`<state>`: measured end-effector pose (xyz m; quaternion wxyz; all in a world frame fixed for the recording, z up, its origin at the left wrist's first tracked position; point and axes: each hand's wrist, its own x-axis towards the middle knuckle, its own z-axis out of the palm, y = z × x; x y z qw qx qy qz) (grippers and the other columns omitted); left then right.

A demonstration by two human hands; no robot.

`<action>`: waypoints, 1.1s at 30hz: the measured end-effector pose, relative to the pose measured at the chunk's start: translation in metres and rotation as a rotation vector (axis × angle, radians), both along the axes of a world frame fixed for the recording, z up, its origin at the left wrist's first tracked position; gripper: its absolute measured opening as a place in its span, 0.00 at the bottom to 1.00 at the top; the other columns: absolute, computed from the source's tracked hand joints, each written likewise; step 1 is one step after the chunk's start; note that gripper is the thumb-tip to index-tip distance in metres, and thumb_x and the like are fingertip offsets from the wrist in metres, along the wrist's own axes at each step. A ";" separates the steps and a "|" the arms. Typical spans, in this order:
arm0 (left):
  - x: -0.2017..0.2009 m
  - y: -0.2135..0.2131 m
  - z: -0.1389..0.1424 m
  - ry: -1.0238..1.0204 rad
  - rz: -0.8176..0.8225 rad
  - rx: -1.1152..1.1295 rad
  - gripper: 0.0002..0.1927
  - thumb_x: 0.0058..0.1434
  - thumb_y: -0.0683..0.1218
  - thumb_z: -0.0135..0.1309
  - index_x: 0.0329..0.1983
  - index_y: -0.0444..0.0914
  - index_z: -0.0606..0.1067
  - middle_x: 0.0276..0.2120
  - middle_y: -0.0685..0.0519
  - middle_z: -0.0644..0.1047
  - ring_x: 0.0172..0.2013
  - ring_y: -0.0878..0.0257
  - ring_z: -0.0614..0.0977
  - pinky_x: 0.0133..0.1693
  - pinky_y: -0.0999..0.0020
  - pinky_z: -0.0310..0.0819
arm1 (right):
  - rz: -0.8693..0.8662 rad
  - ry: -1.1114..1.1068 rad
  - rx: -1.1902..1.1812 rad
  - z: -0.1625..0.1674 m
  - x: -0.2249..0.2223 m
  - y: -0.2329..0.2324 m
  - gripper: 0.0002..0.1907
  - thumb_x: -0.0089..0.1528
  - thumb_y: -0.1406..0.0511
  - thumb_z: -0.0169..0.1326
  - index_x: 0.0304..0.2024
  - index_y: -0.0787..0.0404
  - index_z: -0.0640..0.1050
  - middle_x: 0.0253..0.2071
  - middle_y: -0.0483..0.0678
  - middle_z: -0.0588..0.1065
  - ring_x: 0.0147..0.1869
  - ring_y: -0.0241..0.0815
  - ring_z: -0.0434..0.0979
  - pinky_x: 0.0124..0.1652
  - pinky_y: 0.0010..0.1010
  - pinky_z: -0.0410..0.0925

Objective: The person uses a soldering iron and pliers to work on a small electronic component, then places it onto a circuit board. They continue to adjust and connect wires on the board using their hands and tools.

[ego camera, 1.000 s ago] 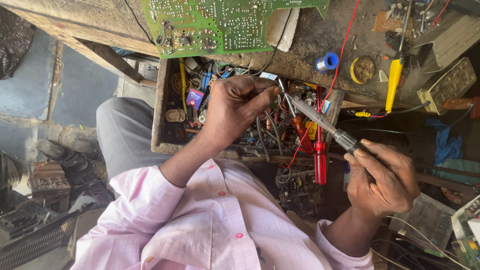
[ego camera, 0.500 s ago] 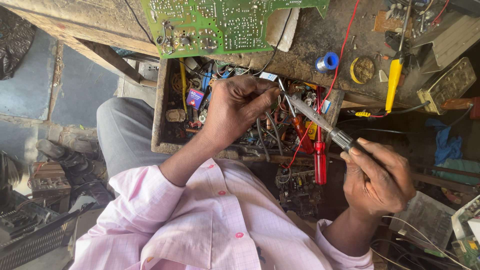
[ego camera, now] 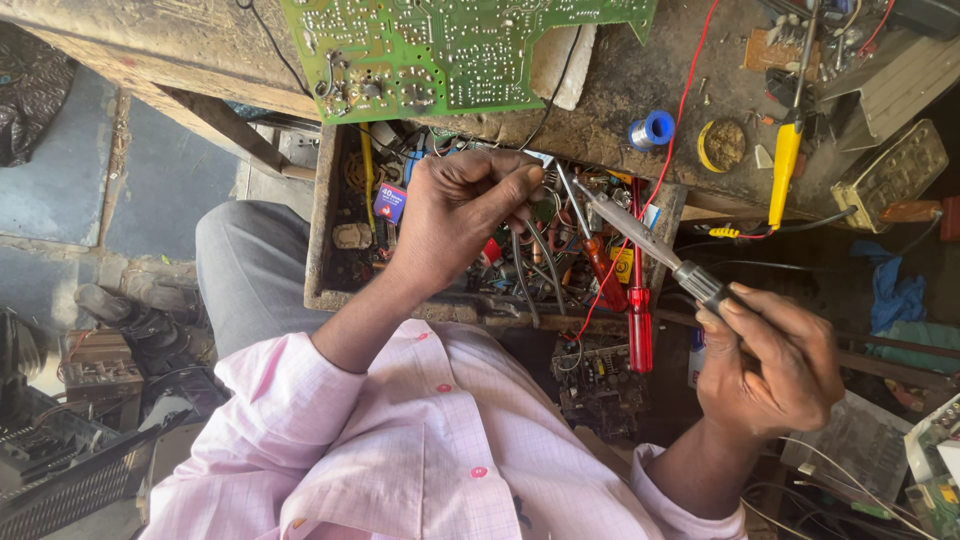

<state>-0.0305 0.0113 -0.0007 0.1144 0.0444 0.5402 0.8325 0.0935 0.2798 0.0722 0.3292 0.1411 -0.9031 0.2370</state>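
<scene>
My left hand hovers over an open wooden drawer crammed with electronic parts, its fingertips pinched on a small part I cannot make out. My right hand grips the dark handle of a soldering iron. The iron's metal shaft slants up to the left, with its tip right beside my left fingertips. A green circuit board lies solder side up on the bench edge just beyond the drawer.
On the bench sit a blue solder spool, a round flux tin, a yellow-handled screwdriver and a tan box. A red-handled screwdriver lies in the drawer. Scrap boards and wires crowd the lower right; old equipment sits lower left.
</scene>
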 end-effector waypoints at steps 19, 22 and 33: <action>0.004 0.002 -0.003 -0.001 -0.028 -0.003 0.10 0.69 0.43 0.57 0.45 0.29 0.82 0.32 0.52 0.82 0.27 0.72 0.80 0.29 0.76 0.78 | 0.050 -0.004 -0.016 0.001 -0.001 -0.006 0.12 0.64 0.67 0.71 0.45 0.65 0.82 0.45 0.54 0.80 0.48 0.46 0.84 0.47 0.29 0.77; 0.005 0.004 -0.001 0.030 -0.019 0.034 0.11 0.69 0.42 0.58 0.47 0.28 0.81 0.32 0.52 0.82 0.28 0.73 0.80 0.29 0.77 0.78 | 0.055 -0.010 -0.026 0.000 0.000 -0.006 0.11 0.64 0.68 0.71 0.44 0.65 0.82 0.45 0.54 0.80 0.48 0.45 0.83 0.46 0.29 0.77; 0.009 0.004 0.004 0.010 -0.046 0.056 0.12 0.71 0.44 0.57 0.48 0.29 0.81 0.31 0.53 0.83 0.28 0.73 0.83 0.28 0.78 0.77 | 0.062 -0.018 0.025 -0.004 0.003 -0.006 0.10 0.65 0.71 0.71 0.45 0.65 0.83 0.47 0.53 0.80 0.48 0.43 0.82 0.46 0.27 0.76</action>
